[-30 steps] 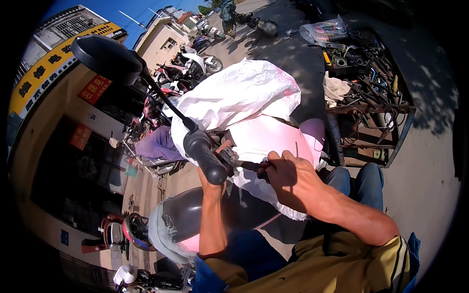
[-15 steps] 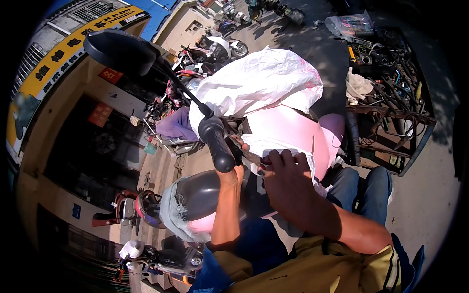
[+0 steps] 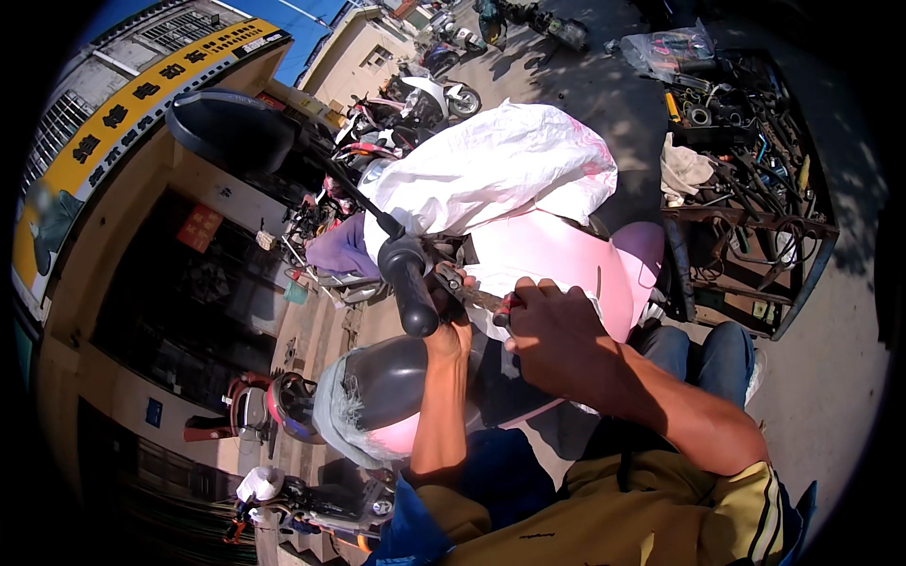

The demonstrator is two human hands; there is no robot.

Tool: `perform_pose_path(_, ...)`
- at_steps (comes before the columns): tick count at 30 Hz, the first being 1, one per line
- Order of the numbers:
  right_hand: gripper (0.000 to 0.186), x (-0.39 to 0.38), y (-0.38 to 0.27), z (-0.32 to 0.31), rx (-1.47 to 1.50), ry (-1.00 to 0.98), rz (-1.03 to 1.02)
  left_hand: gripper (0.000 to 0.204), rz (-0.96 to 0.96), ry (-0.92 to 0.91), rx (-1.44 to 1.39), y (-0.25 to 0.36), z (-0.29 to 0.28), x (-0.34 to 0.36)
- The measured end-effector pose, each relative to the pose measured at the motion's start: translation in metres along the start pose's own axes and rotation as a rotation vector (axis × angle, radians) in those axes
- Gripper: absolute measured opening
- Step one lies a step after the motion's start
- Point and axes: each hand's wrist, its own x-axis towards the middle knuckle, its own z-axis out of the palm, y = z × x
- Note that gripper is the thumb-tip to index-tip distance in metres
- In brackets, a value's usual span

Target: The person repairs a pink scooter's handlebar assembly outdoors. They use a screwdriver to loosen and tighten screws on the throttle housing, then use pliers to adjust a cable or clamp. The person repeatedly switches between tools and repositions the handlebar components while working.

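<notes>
A pink scooter body lies under a crumpled white sack. Its black handlebar grip and mirror point up and left. My left hand grips a small metal fitting just behind the grip, with its fingers partly hidden. My right hand is closed on a red-handled tool, whose metal end reaches left to that fitting. Below my left hand is the black seat, with frayed grey cloth along its edge.
A metal cart heaped with tools, a pale rag and a clear plastic bag stands at the right. Several parked scooters line the back and left. A shopfront with a yellow sign and steps is at left.
Compared with a second ago, the scene sits further right in view. My right hand has shifted its grip, with its fingers higher, and stays at the fitting beside my left hand.
</notes>
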Motion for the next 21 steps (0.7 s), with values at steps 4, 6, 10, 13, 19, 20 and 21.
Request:
perform_pose_path(4,0.021,-0.001,-0.011,0.008,0.056,0.028,0.046,0.053,0.003,-0.008,-0.019,0.009,0.001,-0.001)
perform_pose_path(6,0.019,-0.002,-0.011,0.006,0.074,0.032,0.045,0.053,0.004,-0.015,-0.036,0.008,-0.002,0.000)
perform_pose_path(10,0.019,-0.003,-0.010,0.011,0.086,0.076,0.035,0.056,0.007,-0.019,-0.060,0.004,-0.006,0.002)
perform_pose_path(13,0.018,-0.004,-0.011,0.013,0.099,0.097,0.051,0.062,0.014,-0.010,-0.061,0.004,-0.004,0.003)
perform_pose_path(19,0.015,-0.004,-0.013,0.020,0.111,0.133,0.072,0.067,0.009,-0.004,-0.030,0.005,-0.004,0.003)
perform_pose_path(20,0.015,-0.004,-0.013,0.023,0.116,0.141,0.067,0.066,0.013,-0.009,-0.028,0.006,-0.003,0.004)
perform_pose_path(21,0.015,-0.005,-0.012,0.026,0.123,0.148,0.062,0.065,0.023,-0.021,-0.039,0.006,-0.004,0.004)
